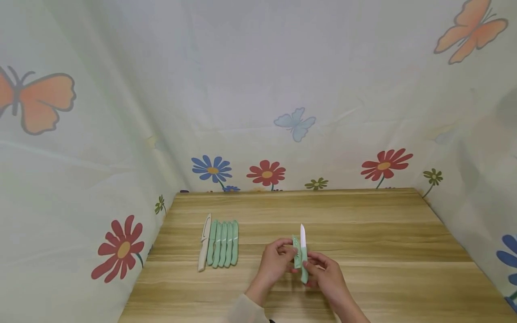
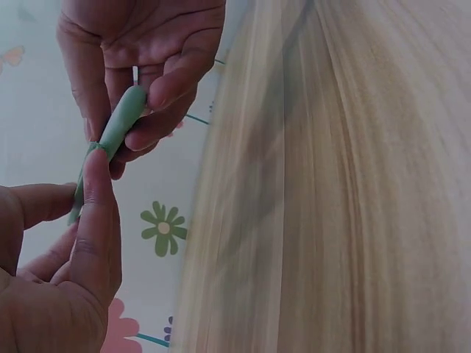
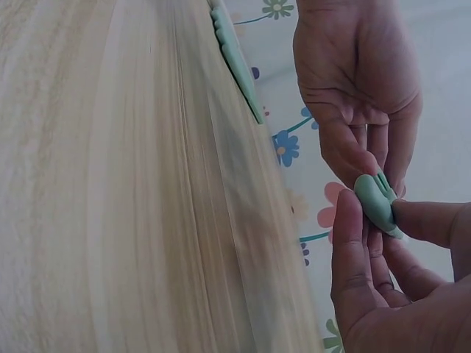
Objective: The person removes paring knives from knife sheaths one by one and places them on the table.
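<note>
Above the table, my left hand [image 1: 274, 262] pinches a pale green, slotted knife sheath [image 1: 296, 252] between thumb and fingers. My right hand [image 1: 329, 277] holds a paring knife [image 1: 304, 262] by its green handle, its bare white blade [image 1: 303, 234] pointing away from me. Sheath and knife stand upright side by side, close together, in the head view. In the right wrist view the rounded end of the green handle [image 3: 377, 202] shows between my right thumb and fingers. The left wrist view shows both hands meeting around the green pieces, with most of the blade hidden.
Left on the wooden table [image 1: 363, 224] lies a row of several green knives [image 1: 224, 244], side by side. A cream knife [image 1: 204, 244] lies at the row's left end. White cloth [image 1: 250, 89] printed with flowers and butterflies hangs behind and along the sides.
</note>
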Action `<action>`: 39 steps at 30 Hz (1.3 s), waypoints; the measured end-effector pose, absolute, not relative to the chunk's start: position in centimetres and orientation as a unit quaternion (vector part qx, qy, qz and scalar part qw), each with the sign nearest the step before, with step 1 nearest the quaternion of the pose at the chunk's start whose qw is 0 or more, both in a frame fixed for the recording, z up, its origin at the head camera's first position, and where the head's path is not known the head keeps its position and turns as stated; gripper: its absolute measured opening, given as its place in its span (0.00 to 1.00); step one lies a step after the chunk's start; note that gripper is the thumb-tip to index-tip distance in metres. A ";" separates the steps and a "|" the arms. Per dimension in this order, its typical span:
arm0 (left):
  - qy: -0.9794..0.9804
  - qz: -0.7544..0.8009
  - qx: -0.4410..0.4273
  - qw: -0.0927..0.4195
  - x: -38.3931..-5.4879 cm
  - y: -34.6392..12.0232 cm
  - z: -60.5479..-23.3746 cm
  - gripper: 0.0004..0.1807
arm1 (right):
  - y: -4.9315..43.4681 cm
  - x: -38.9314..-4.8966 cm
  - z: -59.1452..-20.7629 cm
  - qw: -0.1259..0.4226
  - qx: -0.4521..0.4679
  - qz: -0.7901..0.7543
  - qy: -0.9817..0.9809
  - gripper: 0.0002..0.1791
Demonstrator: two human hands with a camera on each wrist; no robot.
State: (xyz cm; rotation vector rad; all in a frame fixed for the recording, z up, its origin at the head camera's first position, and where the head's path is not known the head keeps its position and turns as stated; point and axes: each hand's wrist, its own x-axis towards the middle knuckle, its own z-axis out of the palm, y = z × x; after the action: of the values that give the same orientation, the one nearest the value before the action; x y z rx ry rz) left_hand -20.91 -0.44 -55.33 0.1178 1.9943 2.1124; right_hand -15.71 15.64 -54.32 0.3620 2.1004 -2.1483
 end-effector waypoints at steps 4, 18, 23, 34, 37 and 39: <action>0.680 0.721 0.037 0.127 -21.0 -0.5 -55.2 0.19 | 15.7 -15.9 -54.3 0.061 0.112 -0.712 0.690 0.21; 0.711 0.694 0.043 0.106 -22.1 -0.5 -56.2 0.22 | 15.9 -17.5 -55.2 0.048 0.120 -0.706 0.696 0.25; 0.744 0.662 0.035 0.084 -23.4 -0.3 -56.8 0.18 | 15.8 -18.4 -55.4 0.036 0.125 -0.688 0.714 0.25; 0.808 0.587 -0.010 0.057 -25.3 0.5 -56.9 0.15 | 15.4 -21.2 -55.6 0.039 0.126 -0.652 0.746 0.24; 0.818 0.573 -0.022 0.047 -25.8 0.8 -57.3 0.16 | 15.3 -21.8 -55.8 0.036 0.121 -0.640 0.758 0.23; 0.827 0.560 -0.024 0.038 -26.1 0.9 -57.5 0.16 | 15.2 -22.2 -56.1 0.031 0.121 -0.628 0.768 0.21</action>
State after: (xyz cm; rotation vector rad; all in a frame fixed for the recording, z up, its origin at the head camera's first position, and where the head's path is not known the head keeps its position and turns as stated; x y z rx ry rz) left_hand -26.11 0.92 -57.48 -0.0729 2.5370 1.7184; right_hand -22.25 15.19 -56.07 0.3739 2.3659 -1.9359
